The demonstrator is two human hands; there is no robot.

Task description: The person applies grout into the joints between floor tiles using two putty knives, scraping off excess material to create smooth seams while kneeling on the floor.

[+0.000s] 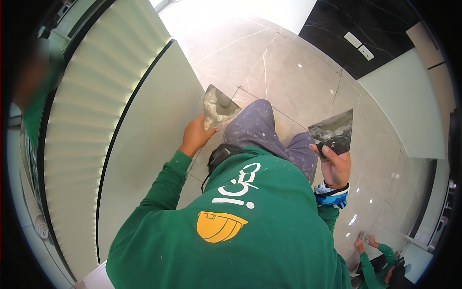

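My left hand grips the handle of a putty knife, its blade tilted upward. Whitish putty coats the handle end and part of that blade, with a grey lump near its middle. On the other side, my right hand is closed around a second, wider putty knife with a dark lower part. Grey-white smears cover its flat face. The two tools are held apart, on either side of my paint-spotted trousers, and neither touches a wall.
At my left stands a pale panel beside a ribbed, lit surface. Marble-look tiles cover the floor. A black veined panel with white sockets is at the far right. Another person's green sleeves show at the lower right.
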